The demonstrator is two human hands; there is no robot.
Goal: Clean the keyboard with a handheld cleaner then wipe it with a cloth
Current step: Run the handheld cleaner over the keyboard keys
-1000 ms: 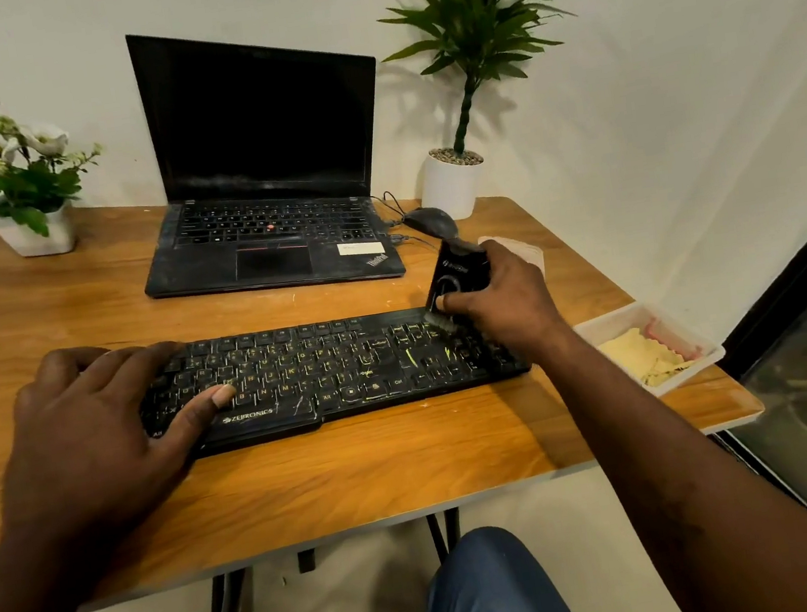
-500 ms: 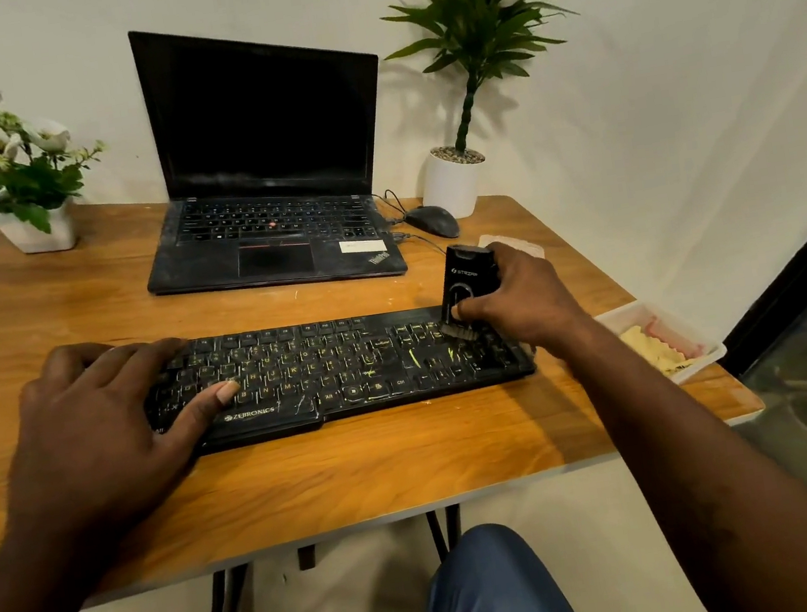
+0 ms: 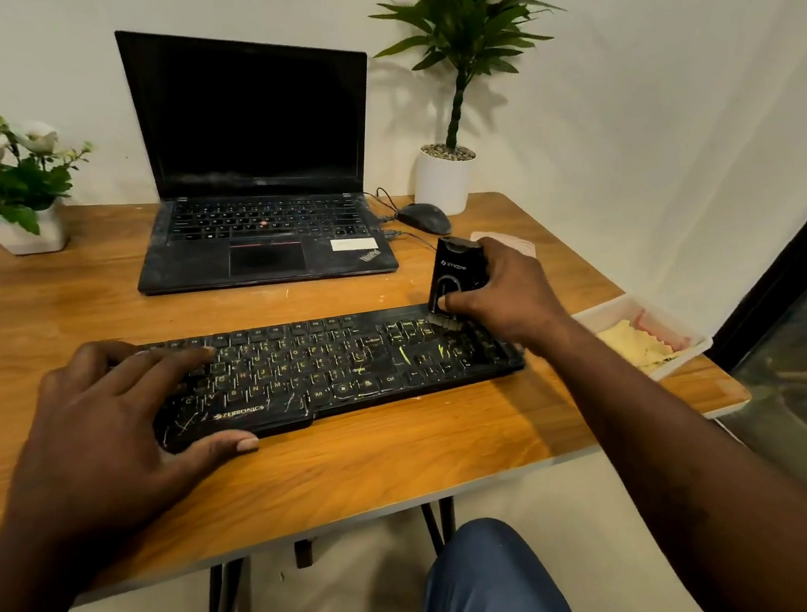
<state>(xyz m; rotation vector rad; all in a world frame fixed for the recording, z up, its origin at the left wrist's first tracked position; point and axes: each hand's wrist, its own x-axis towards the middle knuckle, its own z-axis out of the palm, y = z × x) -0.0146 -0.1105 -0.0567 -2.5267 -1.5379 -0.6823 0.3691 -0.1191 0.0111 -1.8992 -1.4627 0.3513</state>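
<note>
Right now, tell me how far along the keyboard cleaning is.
Nothing looks finished: the keyboard shows pale streaks and specks across its keys. In hand: the right hand grips the cleaner, its brush on the right-end keys, while the left hand rests on the left end. Left: the other keys, then wiping; the yellow cloth lies unused in the tray.

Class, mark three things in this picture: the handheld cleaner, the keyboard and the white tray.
handheld cleaner (image 3: pixel 451 273): head view, on its black front face.
keyboard (image 3: pixel 327 368): head view, on the middle keys.
white tray (image 3: pixel 608 307): head view, on its far rim.
</note>
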